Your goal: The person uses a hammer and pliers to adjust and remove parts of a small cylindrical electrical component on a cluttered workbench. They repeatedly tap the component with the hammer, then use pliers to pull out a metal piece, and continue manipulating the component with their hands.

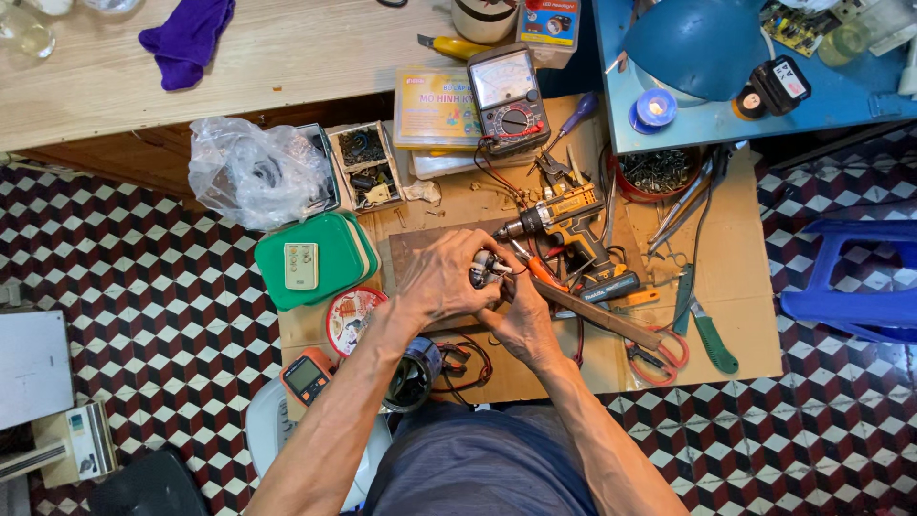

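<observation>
A small motor (487, 270) is clamped in the left hand (441, 280), just below the cordless drill (564, 225). The right hand (521, 320) is closed beneath it, its thumb touching the motor's wired end; the motor's axis cannot be told.

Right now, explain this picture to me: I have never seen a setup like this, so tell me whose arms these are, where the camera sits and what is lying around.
There is no machine here. The one picture comes from a camera worn on a person's head, looking down at their own two bare arms over a cardboard work mat on a tiled floor. The left hand and right hand together grip a small metal part with wires; what it is exactly is unclear. Just beyond lies a cordless drill. Farther off stand an analog multimeter, a green case, a crumpled plastic bag and a red bowl of screws. Red-handled scissors lie to the right.
</observation>
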